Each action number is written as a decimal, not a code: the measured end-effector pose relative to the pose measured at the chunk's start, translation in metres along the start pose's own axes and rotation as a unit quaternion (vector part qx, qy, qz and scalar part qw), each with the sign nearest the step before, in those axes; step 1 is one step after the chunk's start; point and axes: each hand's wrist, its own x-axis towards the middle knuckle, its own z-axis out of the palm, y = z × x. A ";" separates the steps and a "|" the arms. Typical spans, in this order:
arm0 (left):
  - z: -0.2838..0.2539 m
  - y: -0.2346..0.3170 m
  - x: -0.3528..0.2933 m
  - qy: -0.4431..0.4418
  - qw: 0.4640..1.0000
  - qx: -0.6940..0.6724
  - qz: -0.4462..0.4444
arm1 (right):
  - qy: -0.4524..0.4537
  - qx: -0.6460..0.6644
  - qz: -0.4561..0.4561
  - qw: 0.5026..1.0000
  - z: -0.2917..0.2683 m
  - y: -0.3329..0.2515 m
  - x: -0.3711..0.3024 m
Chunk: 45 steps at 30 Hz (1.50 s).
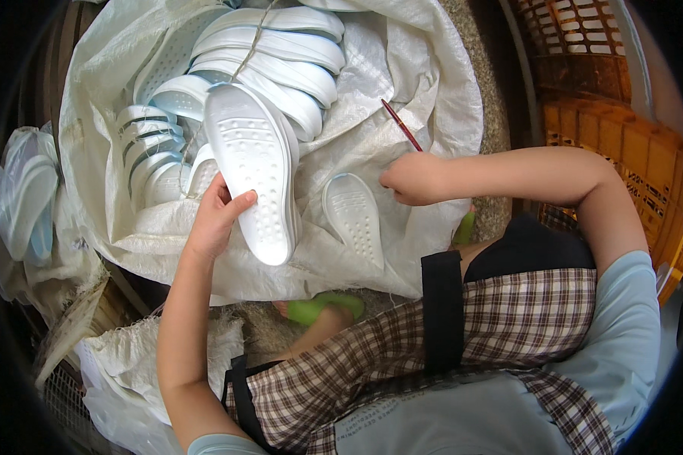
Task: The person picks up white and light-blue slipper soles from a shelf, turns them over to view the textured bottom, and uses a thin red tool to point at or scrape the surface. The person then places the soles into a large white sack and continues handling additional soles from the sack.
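My left hand (214, 220) grips a white molded shoe sole (252, 163), thumb on its studded face and fingers underneath. Its edge looks layered, and I cannot tell whether it is one sole or two stacked. My right hand (419, 178) is closed, with a thin dark red pen-like stick (401, 126) pointing up and left out of it. Just left of that hand, a smaller white sole piece (354, 216) lies on the sack cloth, dimpled side up. Several white soles (277, 45) fill the open woven sack (91, 174) beyond my left hand.
Orange plastic crates (615, 144) stand at the right. A clear bag with pale soles (30, 197) sits at the far left. Thin cord (254, 38) runs over the bundled soles. White sacking (129, 356) lies at lower left, and a green shoe (325, 309) shows below the sack.
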 end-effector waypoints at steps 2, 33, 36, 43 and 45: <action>0.000 0.001 -0.001 0.020 1.000 -0.012 0.006 | 0.057 0.095 0.007 0.994 0.020 -0.002 0.017; 0.026 0.008 0.006 0.063 0.985 -0.162 -0.005 | 0.022 0.832 -0.425 0.356 -0.143 0.025 -0.038; 0.034 0.011 0.008 0.048 0.986 -0.156 -0.019 | 0.009 0.840 -0.409 0.355 -0.147 0.021 -0.053; 0.029 -0.005 0.012 -0.043 0.964 -0.263 -0.004 | -0.020 0.848 -0.413 0.332 -0.153 0.006 -0.065; 0.026 -0.007 0.015 -0.117 0.947 -0.301 0.005 | -0.016 0.844 -0.416 0.337 -0.156 0.003 -0.071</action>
